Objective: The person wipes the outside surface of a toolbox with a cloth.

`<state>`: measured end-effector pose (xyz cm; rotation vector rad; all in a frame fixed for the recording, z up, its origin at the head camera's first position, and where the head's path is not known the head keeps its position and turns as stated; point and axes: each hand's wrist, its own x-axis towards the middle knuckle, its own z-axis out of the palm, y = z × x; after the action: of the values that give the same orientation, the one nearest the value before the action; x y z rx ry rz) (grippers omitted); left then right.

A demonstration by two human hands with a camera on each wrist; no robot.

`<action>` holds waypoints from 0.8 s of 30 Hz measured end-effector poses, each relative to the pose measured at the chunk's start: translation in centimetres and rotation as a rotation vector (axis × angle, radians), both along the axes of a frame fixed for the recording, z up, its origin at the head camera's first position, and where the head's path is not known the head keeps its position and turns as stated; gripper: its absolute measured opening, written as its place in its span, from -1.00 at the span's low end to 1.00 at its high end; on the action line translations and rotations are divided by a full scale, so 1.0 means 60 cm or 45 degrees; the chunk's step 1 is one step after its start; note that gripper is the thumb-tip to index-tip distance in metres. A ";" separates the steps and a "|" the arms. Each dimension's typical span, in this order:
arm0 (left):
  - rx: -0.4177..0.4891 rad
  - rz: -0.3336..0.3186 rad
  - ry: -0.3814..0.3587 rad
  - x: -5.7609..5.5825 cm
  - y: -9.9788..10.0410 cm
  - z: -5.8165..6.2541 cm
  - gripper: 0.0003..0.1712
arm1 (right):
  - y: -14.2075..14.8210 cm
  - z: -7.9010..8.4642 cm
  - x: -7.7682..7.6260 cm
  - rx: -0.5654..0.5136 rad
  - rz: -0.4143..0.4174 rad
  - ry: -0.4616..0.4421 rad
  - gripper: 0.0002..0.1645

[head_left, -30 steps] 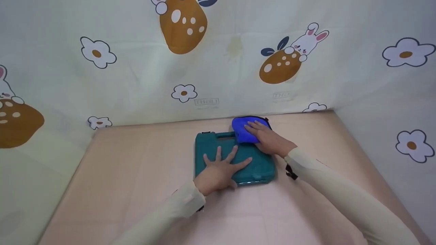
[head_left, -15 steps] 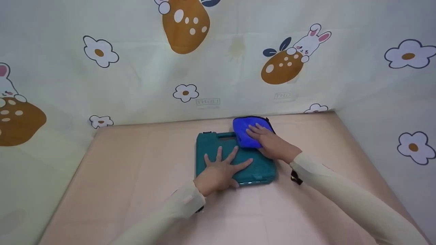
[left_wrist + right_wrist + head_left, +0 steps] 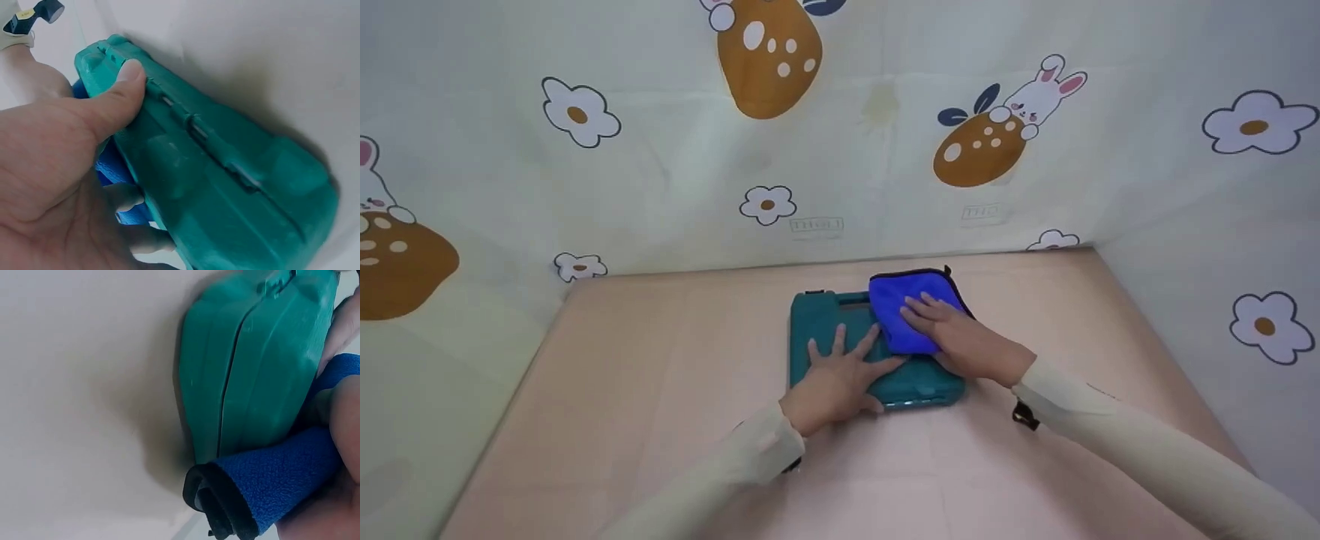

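In the head view a teal hard plastic case [image 3: 810,311] lies flat on the table. My left hand [image 3: 834,384] rests on its lid with fingers spread. Its thumb [image 3: 126,84] lies against the case's side, near the seam, in the left wrist view. My right hand [image 3: 964,341] presses a blue cloth [image 3: 896,296] with black edging onto the lid's right part, its fingers lying nearly straight. The right wrist view shows a folded end of the cloth hanging over the case's edge. Part of the cloth under my right palm is hidden.
A pale peach cover [image 3: 675,375] lies over the table around the case. Behind it and at the sides hang pale sheets [image 3: 675,180] printed with flowers, rabbits and brown fruit shapes. The case's handle [image 3: 853,298] faces the back.
My right hand has drawn the blue cloth from the case's back edge toward me across the lid. My left hand has stayed almost in place, and so has the case.
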<state>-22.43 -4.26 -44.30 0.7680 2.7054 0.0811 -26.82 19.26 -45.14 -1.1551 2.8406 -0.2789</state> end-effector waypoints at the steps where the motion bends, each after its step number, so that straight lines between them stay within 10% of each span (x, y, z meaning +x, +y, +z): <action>1: 0.009 -0.005 0.016 0.002 -0.003 0.001 -0.12 | 0.001 0.000 0.002 0.002 0.001 0.005 -0.20; 16: 0.016 -0.319 0.205 0.018 -0.018 0.001 -0.20 | -0.023 0.013 -0.010 0.045 0.090 -0.103 -0.21; 24: -0.115 -0.487 0.505 0.030 -0.005 0.001 -0.41 | -0.066 0.018 -0.030 0.097 0.106 -0.203 -0.24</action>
<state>-20.63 -4.57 -44.26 1.3801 2.8301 -0.3118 -28.61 15.28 -44.06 -1.1766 2.6348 -0.2441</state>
